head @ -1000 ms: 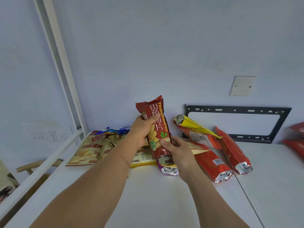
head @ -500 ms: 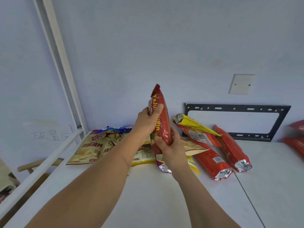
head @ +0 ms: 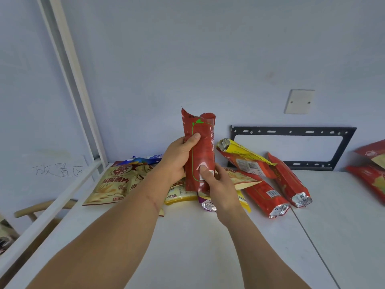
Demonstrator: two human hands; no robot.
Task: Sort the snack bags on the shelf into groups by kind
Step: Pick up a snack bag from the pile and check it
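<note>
Both hands' grip holds red bag point(head: 201, 151) upright.

A black bracket point(head: 291, 149) is fixed to the wall point(head: 187, 49), right of the fingers and level with them. A blank plate point(head: 299, 101) (two screws) sits above it. Left of the fingers, a white frame point(head: 70, 80) slants upward beside handwritten characters point(head: 57, 169).

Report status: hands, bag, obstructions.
Both hands, left and right, grip the red bag, upright above the shelf. Loose bags piled behind it. Nothing blocking.
</note>
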